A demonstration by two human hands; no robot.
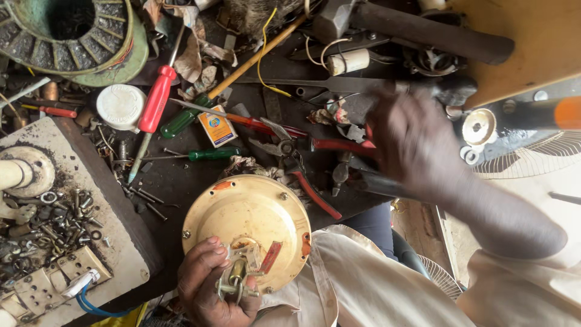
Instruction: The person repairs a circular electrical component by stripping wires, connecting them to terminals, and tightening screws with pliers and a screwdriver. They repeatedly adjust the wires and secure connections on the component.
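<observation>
Here, in the head view, the left hand [209, 287] grips the near edge of a round cream-yellow motor housing [245, 221]. Its fingers are curled and pressed together around a small metal bracket [237, 275] fixed to that edge, thumb on top. The housing lies flat, face up, at the front of the cluttered workbench [187, 181] and partly over the person's lap. At least three screws show around its rim, so the cover appears closed; opening it, judged from this, is not yet done. An orange strip [270, 256] lies on the face just beside the bracket.

The right hand [414, 145] is over the tool pile at the bench's right side. It is blurred by motion, so whether the fingers are spread or closed on anything cannot be told. Red-handled pliers [302, 163] lie just beside it, and a second red handle [339, 144] runs under or into the hand.

Further items:
- A red-handled screwdriver [156, 103] and a green-handled screwdriver [212, 154] lie apart from both hands.
- A white round lid [120, 106] lies left of the red screwdriver.
- A block holding loose nuts and washers [54, 224] stands at the left.
- A wound stator [72, 33] lies at top left.

No tool touches the housing.
</observation>
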